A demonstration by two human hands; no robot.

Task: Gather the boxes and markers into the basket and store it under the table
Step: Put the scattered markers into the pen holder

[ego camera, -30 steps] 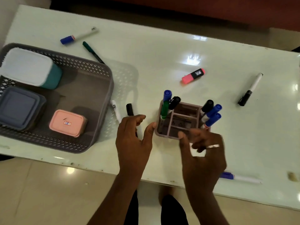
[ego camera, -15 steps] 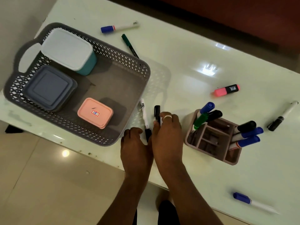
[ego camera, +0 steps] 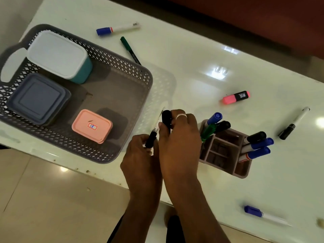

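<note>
Desk organizer (ego camera: 226,146): mauve plastic, split into compartments, standing upright.
Floor tiles (ego camera: 43,199): beige and glossy, down and left of the organizer, one lamp glint showing.
Red-brown panel (ego camera: 263,18): dark, well beyond the organizer, up top.

Both forearms reach in from the near edge side by side, backs of hands up, hands abt touching. L hand (ego camera: 140,155) is curled round the black cap end of a white marker (ego camera: 155,128). R hand (ego camera: 178,142), w/ a ring (ego camera: 181,116) on one finger, pinches a black marker (ego camera: 166,118) btwn thumb & fingers, slightly farther in than the L.
</note>
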